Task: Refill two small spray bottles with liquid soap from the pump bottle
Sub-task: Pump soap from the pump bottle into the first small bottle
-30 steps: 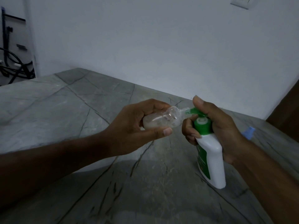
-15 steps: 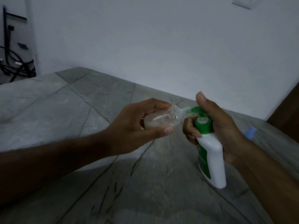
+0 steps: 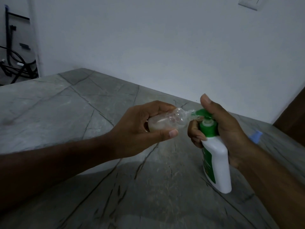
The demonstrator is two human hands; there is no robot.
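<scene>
The left hand (image 3: 140,129) has its grip closed round a small clear plastic spray bottle (image 3: 166,121), fingers curled over the top and the thumb pressed along the underside. The bottle lies tipped nearly on its side above the desk (image 3: 66,113), open neck pointing right, with pale cloudy soap pooled in its lower end and bubbles clinging inside the rounded shoulder. Its neck meets the green spout of the white plastic pump bottle with a green collar and label (image 3: 214,156), though the exact joint is hard to make out in the dim light.

The right hand (image 3: 227,133) grasps that pump bottle about its neck, fingers wrapped round the front of the collar, the thumb raised straight above the pump head. The bottle leans, its base corner touching the desk, and the palm hides its far side.

The desk is grey stone, smooth, crossed by dark veins. Behind the right wrist a small light-blue object (image 3: 255,136) lies on it, half hidden and too blurred to identify. A plain white wall (image 3: 165,47) stands behind.
</scene>
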